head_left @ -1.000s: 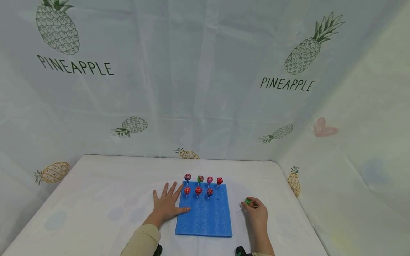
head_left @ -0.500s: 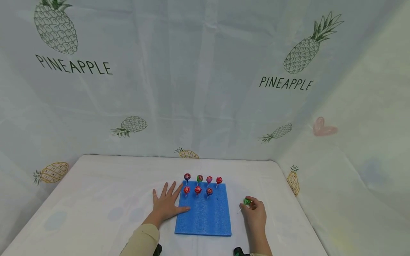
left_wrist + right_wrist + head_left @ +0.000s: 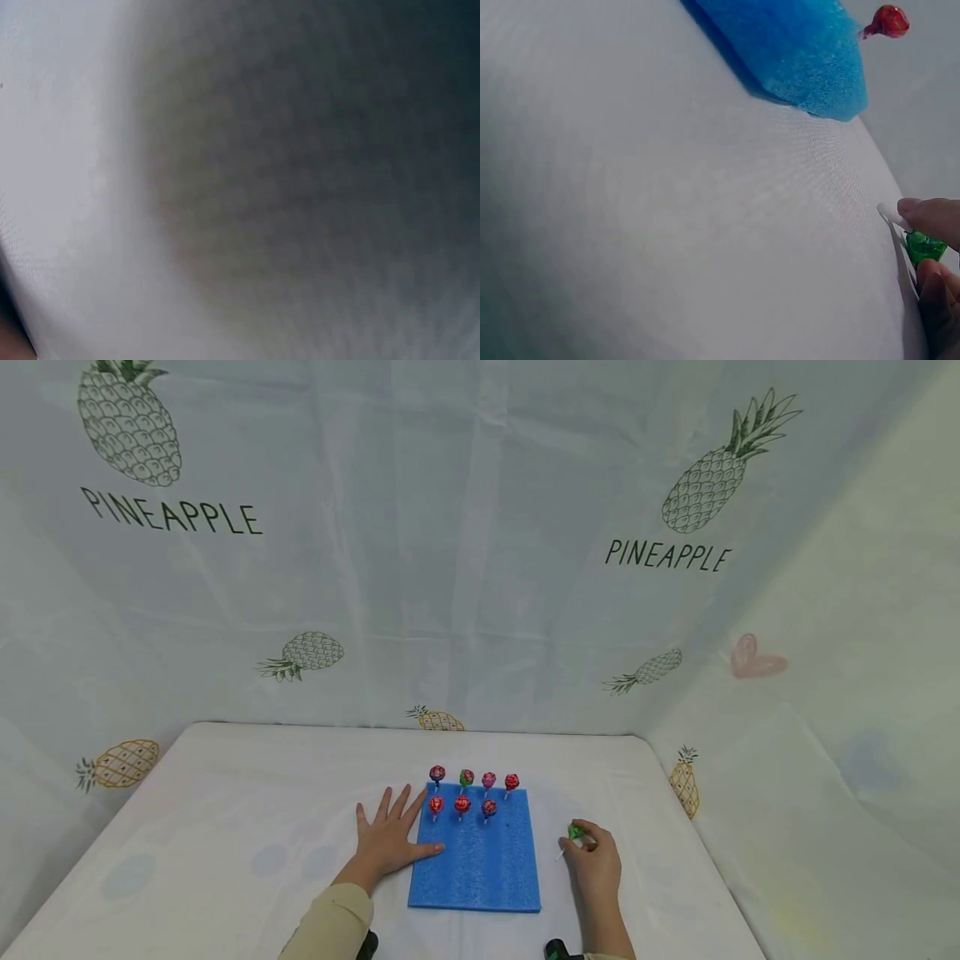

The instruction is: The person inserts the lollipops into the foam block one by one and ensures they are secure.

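Observation:
A blue foam board (image 3: pixel 474 877) lies on the white-covered table. Several wrapped lollipops stand in its far part in two rows, among them a red lollipop (image 3: pixel 462 805) and a pink lollipop (image 3: pixel 489 779). With fingers spread, my left hand (image 3: pixel 386 843) rests at the board's left edge, its thumb over the foam. Right of the board, my right hand (image 3: pixel 595 860) pinches a green lollipop (image 3: pixel 576 832), its white stick pointing down to the left. In the right wrist view the green lollipop (image 3: pixel 924 247) shows between thumb and fingers. The left wrist view is mostly a dark blur.
A white cloth covers the table (image 3: pixel 240 810). Behind it hangs a pale curtain (image 3: pixel 480 568) printed with pineapples, and another cloth side closes the right. The right wrist view shows a red lollipop (image 3: pixel 890 21) at the board's corner.
My right hand has shifted very slightly left with the green lollipop, which it keeps pinching. The left hand stays on the board; the whole head view has drifted a little.

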The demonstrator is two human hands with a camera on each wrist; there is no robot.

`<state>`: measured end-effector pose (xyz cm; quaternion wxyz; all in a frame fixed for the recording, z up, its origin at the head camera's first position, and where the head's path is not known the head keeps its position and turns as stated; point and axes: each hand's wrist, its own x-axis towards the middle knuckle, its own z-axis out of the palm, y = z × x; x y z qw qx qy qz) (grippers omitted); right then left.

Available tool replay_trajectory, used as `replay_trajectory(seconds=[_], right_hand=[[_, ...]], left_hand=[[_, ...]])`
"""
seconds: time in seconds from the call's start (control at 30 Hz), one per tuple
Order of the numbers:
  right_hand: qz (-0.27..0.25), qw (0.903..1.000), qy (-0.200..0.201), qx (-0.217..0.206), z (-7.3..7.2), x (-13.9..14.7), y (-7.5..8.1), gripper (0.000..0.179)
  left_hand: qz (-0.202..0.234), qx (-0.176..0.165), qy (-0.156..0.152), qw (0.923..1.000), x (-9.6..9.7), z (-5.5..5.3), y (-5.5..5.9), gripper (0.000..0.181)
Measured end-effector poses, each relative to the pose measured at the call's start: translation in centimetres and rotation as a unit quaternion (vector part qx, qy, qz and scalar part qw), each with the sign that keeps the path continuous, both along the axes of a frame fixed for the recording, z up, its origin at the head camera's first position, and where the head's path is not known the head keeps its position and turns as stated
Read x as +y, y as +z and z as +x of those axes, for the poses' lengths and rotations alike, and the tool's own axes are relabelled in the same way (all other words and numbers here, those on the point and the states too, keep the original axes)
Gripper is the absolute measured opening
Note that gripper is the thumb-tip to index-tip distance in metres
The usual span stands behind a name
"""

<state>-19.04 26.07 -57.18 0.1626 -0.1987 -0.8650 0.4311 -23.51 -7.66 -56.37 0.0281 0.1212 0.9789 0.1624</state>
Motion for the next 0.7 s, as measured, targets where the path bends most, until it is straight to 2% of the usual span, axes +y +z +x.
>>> replay_trajectory(seconds=[0.43,0.7], right_hand=[[-0.018,0.9996,-0.017,-0.010,-0.18,0.07,-0.02,0.026],[-0.077,0.9970,-0.009,-0.002,0.00,0.14,0.88,0.019]], left_hand=[[0.005,0.004,-0.003,1.0000,0.01,0.06,0.24,0.104],[-0.001,-0.006,0.002,1.0000,0.08,0.08,0.32,0.105]])
